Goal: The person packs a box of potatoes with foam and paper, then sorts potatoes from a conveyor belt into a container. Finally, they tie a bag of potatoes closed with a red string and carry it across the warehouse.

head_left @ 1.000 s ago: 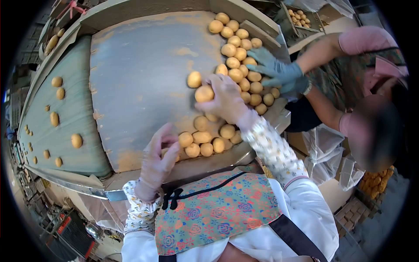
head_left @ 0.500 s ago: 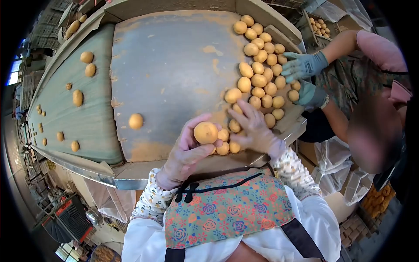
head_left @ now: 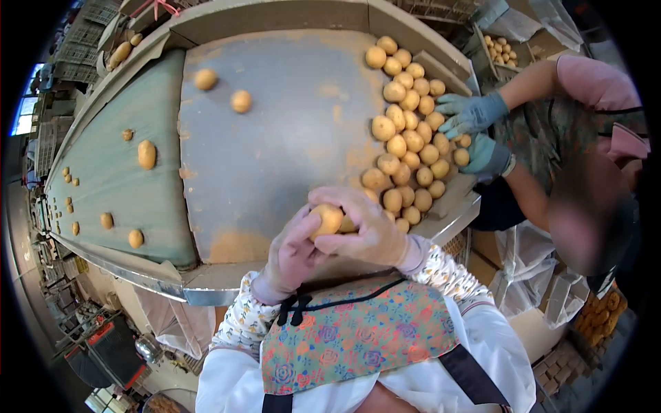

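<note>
A round yellow potato (head_left: 328,221) is held above the near edge of the grey sorting table (head_left: 275,138). My left hand (head_left: 292,258) has its fingers wrapped on the potato from the left. Curved over from the right, my right hand (head_left: 368,230) has a second potato (head_left: 348,224) partly showing under its fingers. Many potatoes (head_left: 413,141) lie in a heap at the right side of the table, just beyond my right hand. Two loose potatoes, one of them (head_left: 241,101) blurred, are on the far left part of the grey surface.
A green belt (head_left: 124,193) with scattered potatoes slopes along the left. Across the heap, a co-worker's gloved hands (head_left: 475,113) touch potatoes at the right edge. Raised wooden walls (head_left: 275,15) border the table. A crate of potatoes (head_left: 501,51) stands at the back right.
My right hand has moved left from the heap to join my left hand at the held potato. Potatoes on the belt have travelled toward the grey table, and two have come onto it.
</note>
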Available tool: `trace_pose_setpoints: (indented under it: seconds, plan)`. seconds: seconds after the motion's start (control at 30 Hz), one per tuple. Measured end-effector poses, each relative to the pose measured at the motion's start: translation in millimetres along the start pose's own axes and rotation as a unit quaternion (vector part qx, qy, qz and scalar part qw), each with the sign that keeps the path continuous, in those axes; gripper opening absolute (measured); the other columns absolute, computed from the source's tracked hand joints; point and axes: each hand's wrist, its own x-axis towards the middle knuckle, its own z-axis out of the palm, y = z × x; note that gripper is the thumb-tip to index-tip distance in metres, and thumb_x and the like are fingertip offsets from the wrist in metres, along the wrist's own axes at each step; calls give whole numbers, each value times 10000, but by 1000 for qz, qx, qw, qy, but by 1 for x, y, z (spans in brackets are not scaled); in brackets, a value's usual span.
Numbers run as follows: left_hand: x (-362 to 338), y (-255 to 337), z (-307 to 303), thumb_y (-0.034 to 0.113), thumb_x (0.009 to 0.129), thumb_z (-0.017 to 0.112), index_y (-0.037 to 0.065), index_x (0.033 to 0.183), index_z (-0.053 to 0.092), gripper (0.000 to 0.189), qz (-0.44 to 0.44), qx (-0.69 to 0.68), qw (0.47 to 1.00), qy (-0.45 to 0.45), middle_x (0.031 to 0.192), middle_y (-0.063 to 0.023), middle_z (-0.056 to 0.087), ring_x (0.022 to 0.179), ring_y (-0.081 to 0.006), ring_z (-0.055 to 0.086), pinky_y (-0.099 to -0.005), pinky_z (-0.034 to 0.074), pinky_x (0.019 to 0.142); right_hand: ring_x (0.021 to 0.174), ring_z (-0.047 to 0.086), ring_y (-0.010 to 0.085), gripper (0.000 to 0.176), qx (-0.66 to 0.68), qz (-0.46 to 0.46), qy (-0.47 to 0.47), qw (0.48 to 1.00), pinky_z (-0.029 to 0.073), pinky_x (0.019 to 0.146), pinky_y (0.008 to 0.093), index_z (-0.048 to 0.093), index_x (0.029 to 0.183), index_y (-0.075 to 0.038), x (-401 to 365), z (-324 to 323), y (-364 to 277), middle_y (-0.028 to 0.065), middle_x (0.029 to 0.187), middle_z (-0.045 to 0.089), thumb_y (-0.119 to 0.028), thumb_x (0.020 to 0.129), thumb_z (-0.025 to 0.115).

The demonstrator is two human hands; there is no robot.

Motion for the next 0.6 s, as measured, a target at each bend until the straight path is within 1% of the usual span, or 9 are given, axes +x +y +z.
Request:
trace_pose_setpoints:
  seconds: [0.1, 0.13, 0.23, 0.27, 0.3, 0.33, 0.4, 0.5, 0.6]
  plan:
    - [-4, -6, 1, 388, 1030, 360, 43, 1241, 510, 431, 12, 7, 995, 98, 1027, -39, 595, 723, -92, 522, -201, 396, 597, 1076, 592, 348, 557, -25, 11, -35, 999, 464, 945, 401, 563, 1196, -2, 8, 4, -2, 171, 1177, 609, -267, 754, 778]
    - [-3, -1, -3, 415, 1022, 358, 47, 1232, 535, 460, -19, 13, 994, 111, 947, -26, 615, 681, -74, 516, -197, 384, 587, 1077, 608, 319, 587, -77, -19, -48, 996, 480, 928, 388, 579, 1205, -9, 13, 5, -3, 171, 1183, 622, -203, 704, 816]
    - [-5, 12, -2, 439, 1017, 352, 45, 1238, 540, 489, 65, 21, 992, 110, 971, -44, 631, 704, -86, 536, -208, 406, 619, 1046, 619, 330, 569, -207, -154, 45, 965, 497, 898, 393, 590, 1171, -2, 34, 8, -24, 193, 1172, 619, -193, 688, 822]
    - [-8, 14, -2, 445, 1016, 355, 42, 1246, 535, 497, 106, 41, 985, 129, 985, -52, 637, 722, -94, 548, -218, 426, 645, 977, 634, 346, 528, -248, -248, 66, 934, 521, 821, 403, 596, 1141, 5, 48, 2, -36, 204, 1164, 620, -278, 738, 787]
    - [-10, 17, -2, 451, 1014, 359, 39, 1254, 529, 506, 145, 62, 976, 150, 999, -60, 643, 739, -102, 560, -228, 446, 671, 989, 623, 355, 527, -179, -251, 74, 948, 507, 838, 413, 594, 1143, 3, 58, 1, -63, 203, 1158, 617, -324, 763, 756]
    - [-12, 9, -2, 450, 1012, 369, 34, 1258, 524, 507, 218, 159, 941, 202, 1006, -63, 644, 759, -103, 566, -235, 457, 693, 1002, 615, 348, 530, -154, -277, 88, 944, 495, 853, 416, 595, 1146, -4, 70, -5, -85, 198, 1160, 615, -344, 768, 743]
    - [-11, -1, -12, 428, 1013, 384, 27, 1274, 505, 494, 251, 215, 918, 221, 1025, -76, 638, 813, -119, 576, -252, 472, 744, 1030, 601, 334, 539, -211, -337, 109, 911, 472, 885, 421, 596, 1152, -18, 108, -28, -109, 188, 1163, 612, -384, 776, 718]
    - [-10, -1, -43, 365, 1024, 397, 15, 1310, 463, 457, 147, 100, 976, 128, 1060, -106, 620, 918, -167, 590, -282, 482, 832, 1070, 578, 314, 556, -339, -322, 52, 882, 437, 931, 428, 599, 1161, -39, 177, -49, -106, 174, 1168, 606, -444, 789, 680]
    - [-10, 1, -41, 354, 1037, 366, 0, 1308, 453, 454, 213, 136, 955, 153, 1043, -112, 618, 916, -181, 595, -293, 481, 845, 1111, 556, 293, 578, -381, -215, -84, 895, 402, 978, 435, 602, 1170, -60, 189, -45, -53, 159, 1173, 600, -504, 802, 642]
